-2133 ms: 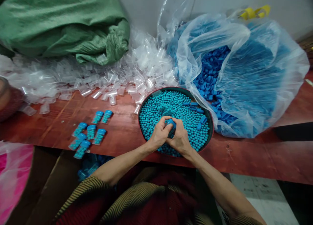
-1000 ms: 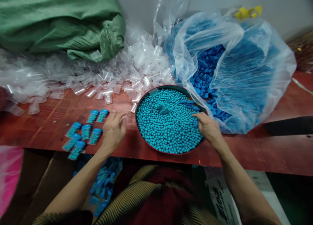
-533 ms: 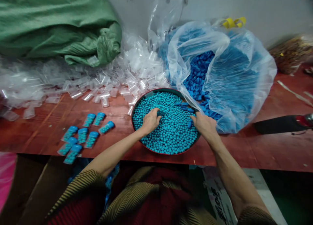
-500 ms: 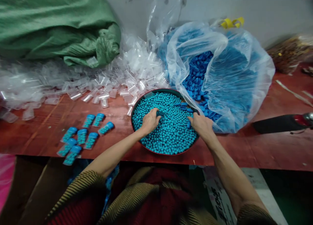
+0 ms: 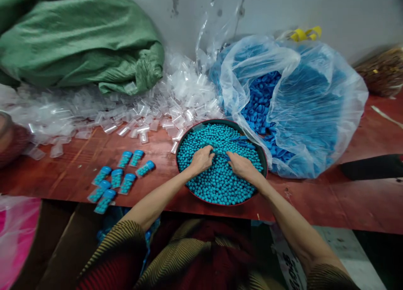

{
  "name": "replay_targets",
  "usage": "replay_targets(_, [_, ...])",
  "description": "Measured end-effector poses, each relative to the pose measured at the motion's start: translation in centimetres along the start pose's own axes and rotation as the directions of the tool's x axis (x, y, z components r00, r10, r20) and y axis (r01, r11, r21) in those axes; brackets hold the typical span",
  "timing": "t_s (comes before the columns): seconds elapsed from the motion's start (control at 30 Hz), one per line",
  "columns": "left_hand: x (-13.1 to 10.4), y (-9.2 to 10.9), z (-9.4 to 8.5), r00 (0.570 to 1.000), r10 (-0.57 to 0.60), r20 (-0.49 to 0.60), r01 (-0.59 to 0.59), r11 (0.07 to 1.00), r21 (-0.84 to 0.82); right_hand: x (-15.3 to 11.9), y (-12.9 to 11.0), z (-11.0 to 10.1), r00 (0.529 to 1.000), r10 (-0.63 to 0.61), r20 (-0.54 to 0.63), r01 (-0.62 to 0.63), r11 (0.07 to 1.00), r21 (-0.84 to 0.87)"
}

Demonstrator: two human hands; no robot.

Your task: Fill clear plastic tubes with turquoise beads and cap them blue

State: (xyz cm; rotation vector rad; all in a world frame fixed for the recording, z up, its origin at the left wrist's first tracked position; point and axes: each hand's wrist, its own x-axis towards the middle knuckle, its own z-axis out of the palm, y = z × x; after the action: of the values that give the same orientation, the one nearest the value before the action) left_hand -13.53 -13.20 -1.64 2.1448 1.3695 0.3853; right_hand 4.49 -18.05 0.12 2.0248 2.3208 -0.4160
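Note:
A round dark tray (image 5: 266,162) with a red rim is full of small turquoise balls (image 5: 220,185). My left hand (image 5: 202,160) is over the balls, its fingers closed on a small clear container (image 5: 215,150), mostly hidden, that shows turquoise through it. Just to its right, my right hand (image 5: 242,166) pinches a blue cap (image 5: 228,157) between thumb and fingers. The two hands are a short gap apart. Several loose blue caps (image 5: 244,142) lie on the balls at the tray's back right.
Several capped containers of balls (image 5: 116,178) lie left of the tray. Behind them spreads a heap of clear empty containers (image 5: 185,84) beside a green sack (image 5: 94,42). A plastic bag of blue caps (image 5: 308,97) leans over the tray's right rim. A black cylinder (image 5: 374,167) lies far right.
My right hand has moved left from the tray's right edge toward my left hand, bringing the blue cap. My left hand stays over the balls. The whole view has shifted slightly.

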Motion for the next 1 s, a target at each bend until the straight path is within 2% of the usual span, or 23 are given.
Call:
replay_targets(0.07, [0.2,0.0,-0.1,0.999,0.016,0.028,-0.015,1.0,-0.026,0.6,0.2,-0.5,1.0,-0.013,-0.008,0.014,0.992,0.127])
replay_targets(0.13, [0.4,0.1,-0.2,0.998,0.031,0.052,-0.027,0.998,-0.065,1.3,0.1,-1.1,0.998,0.033,-0.052,-0.016,0.954,0.3])
replay_targets(0.2, [0.6,0.2,-0.3,0.997,0.021,0.069,-0.014,0.995,-0.103,2.0,-0.5,-1.5,0.994,0.075,-0.073,-0.039,0.915,0.402])
replay_targets(0.3, [0.6,0.0,-0.5,0.996,-0.014,0.083,0.029,0.984,-0.174,2.4,-1.4,-1.1,0.998,0.037,-0.059,-0.013,0.929,0.371])
replay_targets(0.4, [0.6,-0.5,-0.6,0.997,-0.017,0.077,0.04,0.952,-0.304,2.0,-1.2,-0.2,0.999,-0.014,-0.043,0.03,0.921,0.389])
replay_targets(0.53, [0.4,-0.9,-0.5,0.997,0.021,0.072,0.015,0.882,-0.47,1.5,-0.4,0.5,0.998,-0.016,-0.065,0.052,0.801,0.597])
replay_targets(0.63, [0.2,-0.6,-0.4,0.995,0.076,0.063,-0.026,0.821,-0.571,1.6,-0.7,0.8,0.994,-0.004,-0.113,0.084,0.695,0.714])
replay_targets(0.7, [0.0,-0.3,-0.4,0.992,0.082,0.095,-0.004,0.777,-0.629,1.7,-1.2,1.0,0.99,0.027,-0.139,0.093,0.615,0.783])
replay_targets(0.77, [-0.4,0.0,-0.4,0.986,0.053,0.159,0.071,0.729,-0.681,1.6,-1.6,1.2,0.986,0.06,-0.153,0.095,0.551,0.829])
replay_targets(0.87, [-1.1,0.3,-0.6,0.974,0.022,0.224,0.16,0.633,-0.757,1.2,-2.0,1.3,0.981,0.087,-0.172,0.104,0.511,0.853])
replay_targets(1.0, [-2.1,0.7,-0.9,0.974,0.028,0.224,0.175,0.535,-0.827,0.5,-2.4,1.0,0.971,0.117,-0.211,0.126,0.499,0.857])
